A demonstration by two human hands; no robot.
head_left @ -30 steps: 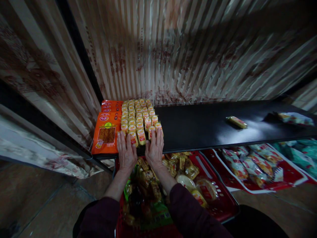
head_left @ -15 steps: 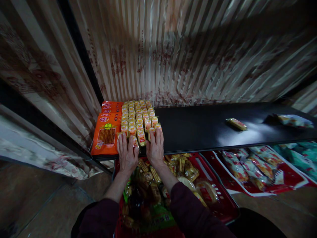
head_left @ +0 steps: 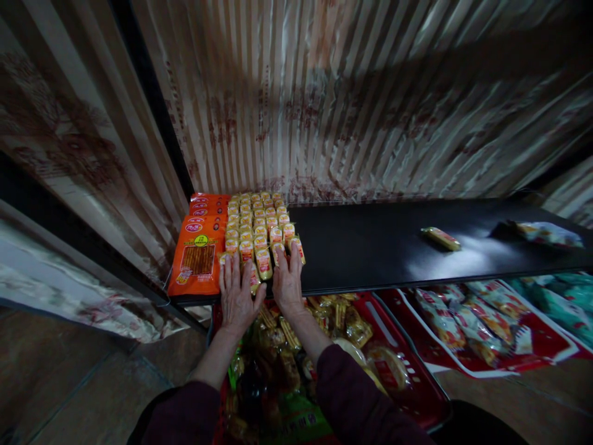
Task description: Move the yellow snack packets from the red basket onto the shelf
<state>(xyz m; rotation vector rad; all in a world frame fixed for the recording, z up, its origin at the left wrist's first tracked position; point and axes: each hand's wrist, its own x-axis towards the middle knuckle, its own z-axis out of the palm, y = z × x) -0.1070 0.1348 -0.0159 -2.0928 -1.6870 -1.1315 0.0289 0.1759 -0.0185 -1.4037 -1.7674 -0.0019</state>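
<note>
Rows of small yellow-wrapped snack packs [head_left: 245,224] stand close together on a black shelf [head_left: 352,247]. My left hand [head_left: 238,303] lies over the front left packs, its fingers stretched out and pointing away from me. My right hand [head_left: 288,285] rests its extended fingertips on the front right packs, which it partly hides. Between the two hands one front pack [head_left: 264,264] shows, leaning back a little. Left of the rows lie overlapping orange snack bags [head_left: 197,256], close to my left fingers.
A lone yellow pack [head_left: 442,239] lies farther right on the shelf, with a shiny bag [head_left: 546,233] beyond. Under the shelf edge stand a red basket [head_left: 386,324] of mixed packaged food and another red basket [head_left: 549,352] of bags. A dark post [head_left: 155,99] rises at left.
The view has shifted slightly. My left thumb has spread outward, showing more of the front pack beside it. My right fingers have drawn slightly left, uncovering the rightmost front pack.
</note>
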